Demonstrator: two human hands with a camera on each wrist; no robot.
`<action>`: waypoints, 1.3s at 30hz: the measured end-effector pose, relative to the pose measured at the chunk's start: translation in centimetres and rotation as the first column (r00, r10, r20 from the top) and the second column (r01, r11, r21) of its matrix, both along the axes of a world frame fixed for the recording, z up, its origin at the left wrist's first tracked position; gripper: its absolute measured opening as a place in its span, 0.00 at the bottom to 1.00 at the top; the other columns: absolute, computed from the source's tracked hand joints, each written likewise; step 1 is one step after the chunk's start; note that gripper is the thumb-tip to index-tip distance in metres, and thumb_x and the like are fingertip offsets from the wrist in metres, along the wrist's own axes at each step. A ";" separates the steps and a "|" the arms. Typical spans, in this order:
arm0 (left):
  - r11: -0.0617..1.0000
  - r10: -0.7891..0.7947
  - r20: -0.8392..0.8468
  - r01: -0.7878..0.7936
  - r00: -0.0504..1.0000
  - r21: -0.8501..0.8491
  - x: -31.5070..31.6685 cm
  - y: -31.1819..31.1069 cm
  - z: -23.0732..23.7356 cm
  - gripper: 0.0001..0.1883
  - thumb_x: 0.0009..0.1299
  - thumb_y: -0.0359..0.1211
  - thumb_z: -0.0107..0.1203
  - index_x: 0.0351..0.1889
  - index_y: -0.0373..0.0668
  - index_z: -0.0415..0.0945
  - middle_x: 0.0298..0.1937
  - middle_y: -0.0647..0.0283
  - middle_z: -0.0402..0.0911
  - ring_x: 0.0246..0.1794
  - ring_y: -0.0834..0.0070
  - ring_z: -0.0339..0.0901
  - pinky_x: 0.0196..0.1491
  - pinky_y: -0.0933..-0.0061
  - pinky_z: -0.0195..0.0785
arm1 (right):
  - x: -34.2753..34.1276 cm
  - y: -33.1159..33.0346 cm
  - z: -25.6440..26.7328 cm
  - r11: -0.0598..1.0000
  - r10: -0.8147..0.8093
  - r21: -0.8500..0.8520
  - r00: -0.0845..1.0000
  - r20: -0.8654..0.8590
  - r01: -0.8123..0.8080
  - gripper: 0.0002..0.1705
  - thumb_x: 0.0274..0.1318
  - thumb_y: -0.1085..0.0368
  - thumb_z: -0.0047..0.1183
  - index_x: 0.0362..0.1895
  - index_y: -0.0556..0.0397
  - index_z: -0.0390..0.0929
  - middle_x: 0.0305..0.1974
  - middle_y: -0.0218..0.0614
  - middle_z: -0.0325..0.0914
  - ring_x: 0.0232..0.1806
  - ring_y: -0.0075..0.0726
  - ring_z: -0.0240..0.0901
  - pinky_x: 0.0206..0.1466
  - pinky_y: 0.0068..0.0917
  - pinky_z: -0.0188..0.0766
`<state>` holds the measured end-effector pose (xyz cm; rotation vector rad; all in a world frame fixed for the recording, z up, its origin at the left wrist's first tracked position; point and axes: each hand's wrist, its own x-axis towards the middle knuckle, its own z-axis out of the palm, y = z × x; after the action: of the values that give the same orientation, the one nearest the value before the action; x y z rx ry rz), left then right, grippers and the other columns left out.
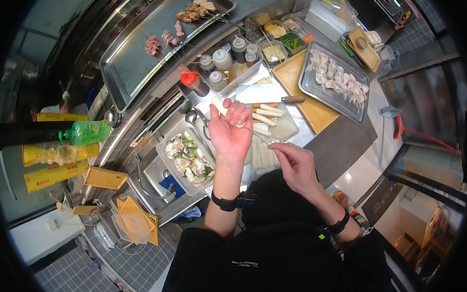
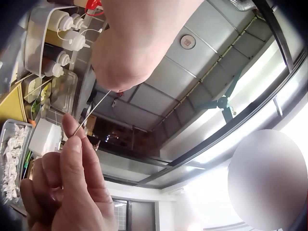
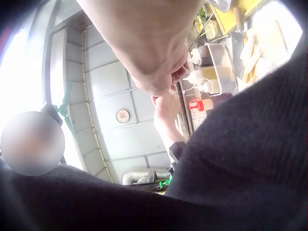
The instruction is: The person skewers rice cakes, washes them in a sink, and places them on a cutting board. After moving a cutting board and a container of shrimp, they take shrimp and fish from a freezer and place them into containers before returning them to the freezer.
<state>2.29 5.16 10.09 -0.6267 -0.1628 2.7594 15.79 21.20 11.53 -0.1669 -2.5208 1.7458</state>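
Note:
Palm up, my left hand (image 1: 230,134) curls its fingers round a white rice cake stick (image 1: 218,105), whose end sticks out past the thumb. My right hand (image 1: 297,169) pinches a thin skewer (image 1: 259,138) between thumb and fingertips. The skewer runs towards the left hand, and its far end is hidden there. In the left wrist view, the right hand (image 2: 72,183) grips the skewer (image 2: 94,109) near its end. Several white and orange sticks (image 1: 268,112) lie beyond the hands, with a row of white ones (image 1: 259,156) below them. In the right wrist view the forearm hides most of the hold.
A cleaver (image 1: 258,93) lies behind the sticks. Sauce bottles (image 1: 222,58) stand in a bin, with a red-capped bottle (image 1: 189,78) beside it. At right is a metal tray (image 1: 360,112) of skewered meat. A tub of cut vegetables (image 1: 184,159) sits by the sink (image 1: 148,170).

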 end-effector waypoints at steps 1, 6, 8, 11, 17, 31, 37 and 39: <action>1.000 0.003 0.015 -0.003 1.000 0.021 0.0 0.1 0.0 0.27 0.91 0.53 0.34 0.38 0.41 0.65 0.27 0.70 0.54 0.25 0.77 0.52 0.32 0.72 0.53 | 0.0 0.1 0.0 1.000 0.006 0.003 1.000 0.019 -0.006 0.11 0.71 0.74 0.59 0.52 0.57 0.89 0.36 0.45 0.87 0.27 0.36 0.77 0.34 0.30 0.72; 0.992 0.005 0.042 -0.010 0.999 0.128 0.2 0.4 0.1 0.26 0.92 0.52 0.34 0.38 0.41 0.65 0.27 0.70 0.54 0.26 0.77 0.52 0.32 0.72 0.53 | -0.3 0.4 -0.1 0.999 0.014 0.039 1.000 -0.001 -0.014 0.11 0.70 0.74 0.59 0.52 0.57 0.89 0.35 0.46 0.85 0.27 0.38 0.77 0.34 0.31 0.72; 0.992 0.009 0.034 -0.014 0.999 0.123 0.3 0.5 0.2 0.27 0.92 0.53 0.34 0.38 0.41 0.65 0.27 0.70 0.54 0.26 0.77 0.52 0.32 0.71 0.53 | -0.2 0.5 0.1 0.998 0.027 0.063 1.000 0.016 -0.028 0.11 0.70 0.74 0.59 0.52 0.56 0.89 0.34 0.46 0.85 0.28 0.38 0.77 0.34 0.30 0.71; 1.000 -0.013 0.013 0.013 1.000 -0.003 0.2 0.6 -0.1 0.27 0.91 0.54 0.34 0.38 0.41 0.65 0.26 0.70 0.54 0.26 0.77 0.52 0.32 0.71 0.53 | -0.2 0.4 0.3 0.999 0.008 0.044 1.000 0.013 -0.008 0.11 0.70 0.74 0.59 0.52 0.57 0.89 0.35 0.46 0.85 0.27 0.38 0.77 0.33 0.30 0.71; 0.974 -0.051 -0.121 0.023 0.991 -0.224 0.7 0.9 -0.5 0.28 0.91 0.57 0.33 0.38 0.45 0.66 0.24 0.71 0.54 0.24 0.77 0.51 0.31 0.72 0.51 | 0.2 0.0 0.6 0.998 -0.044 -0.034 0.992 0.118 0.048 0.09 0.71 0.71 0.59 0.50 0.57 0.90 0.27 0.43 0.82 0.22 0.24 0.68 0.28 0.27 0.66; 0.911 -0.154 -0.198 0.062 0.968 -0.407 3.4 2.8 -1.2 0.29 0.90 0.60 0.30 0.39 0.48 0.65 0.23 0.72 0.54 0.22 0.79 0.50 0.27 0.75 0.48 | 0.3 0.1 1.1 0.992 0.000 -0.120 0.958 0.287 0.036 0.11 0.73 0.69 0.58 0.49 0.61 0.90 0.22 0.37 0.78 0.23 0.15 0.62 0.25 0.27 0.62; 0.881 -0.290 -0.162 0.197 0.943 -0.430 5.1 3.5 -1.6 0.30 0.89 0.62 0.29 0.39 0.49 0.65 0.23 0.72 0.54 0.21 0.79 0.50 0.26 0.75 0.48 | 0.3 0.0 0.3 0.990 -0.021 -0.130 0.970 0.241 0.053 0.12 0.72 0.68 0.59 0.50 0.63 0.89 0.27 0.44 0.86 0.25 0.16 0.68 0.28 0.26 0.68; 0.870 -0.339 -0.159 0.244 0.927 -0.429 5.3 3.8 -1.2 0.29 0.89 0.62 0.29 0.39 0.49 0.65 0.23 0.72 0.55 0.21 0.80 0.50 0.26 0.75 0.48 | 0.3 0.0 -0.3 0.986 -0.032 -0.148 0.968 0.249 0.071 0.12 0.72 0.68 0.59 0.50 0.64 0.89 0.27 0.44 0.86 0.25 0.17 0.69 0.28 0.26 0.69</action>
<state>7.55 9.01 8.91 -0.3767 0.5261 2.5458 16.08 21.17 11.24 -0.4823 -2.5087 2.0148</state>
